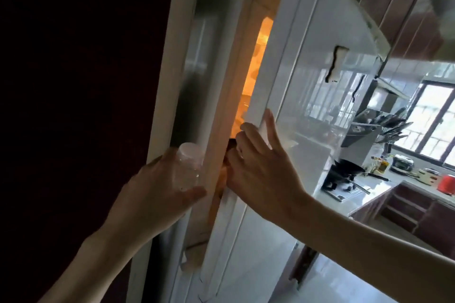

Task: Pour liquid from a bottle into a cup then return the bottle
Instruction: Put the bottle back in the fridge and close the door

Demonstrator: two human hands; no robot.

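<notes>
Your left hand (160, 187) wraps a clear, capped bottle (188, 165) and holds it upright just beside the gap of the fridge door (302, 69), probably so it is ready to go back inside. Your right hand (261, 167) has its fingers spread and hooked on the door's edge, apparently to work the door. No cup is in view, and no label or writing can be read.

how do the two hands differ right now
The left hand is wrapped around a clear plastic cup; the right hand holds nothing, fingers spread on the fridge door edge. The left hand sits lower, by the fridge frame. Both are bare.
</notes>
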